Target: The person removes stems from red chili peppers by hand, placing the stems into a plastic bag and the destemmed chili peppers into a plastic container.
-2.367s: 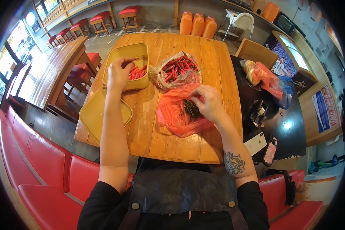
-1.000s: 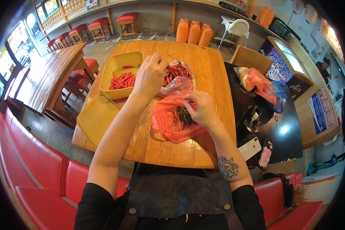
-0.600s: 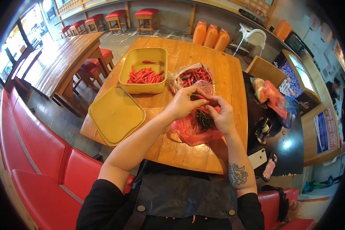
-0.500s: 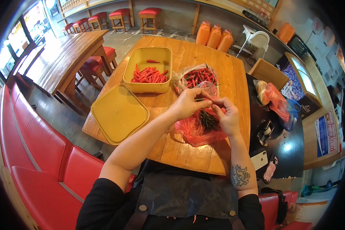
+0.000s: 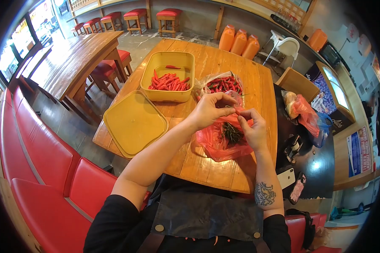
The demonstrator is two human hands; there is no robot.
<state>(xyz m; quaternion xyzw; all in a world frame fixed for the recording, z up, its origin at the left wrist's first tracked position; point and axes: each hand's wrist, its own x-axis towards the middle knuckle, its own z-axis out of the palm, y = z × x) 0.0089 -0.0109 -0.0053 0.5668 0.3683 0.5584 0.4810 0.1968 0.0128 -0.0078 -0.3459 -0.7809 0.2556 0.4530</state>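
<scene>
My left hand [image 5: 212, 111] and my right hand [image 5: 252, 126] meet above a red plastic bag [image 5: 217, 149], fingertips pinched together. Between them shows a bit of a red chili pepper [image 5: 237, 112], mostly hidden by the fingers. Dark green chili stems [image 5: 231, 134] lie in a heap inside the bag. Just beyond my hands, a clear plastic bag [image 5: 202, 83] holds many red chilies [image 5: 224, 84] with stems on. To the left, a yellow plastic tub [image 5: 189, 92] contains stemless red chilies [image 5: 169, 82]. Its yellow lid [image 5: 135, 124] lies flat in front of it.
Everything stands on a wooden table [image 5: 185, 160]. On the right, a dark counter [image 5: 316, 168] carries a phone [image 5: 286, 178], a pink-patterned item [image 5: 298, 187] and plastic bags [image 5: 306, 114]. A red bench [image 5: 93, 181] runs along the left. Orange jugs [image 5: 239, 41] stand beyond the table.
My fingertips have shifted slightly on the chili pepper, and the green bit at my left fingers no longer shows. The whole view has moved a little; the tub, lid and bags stay put.
</scene>
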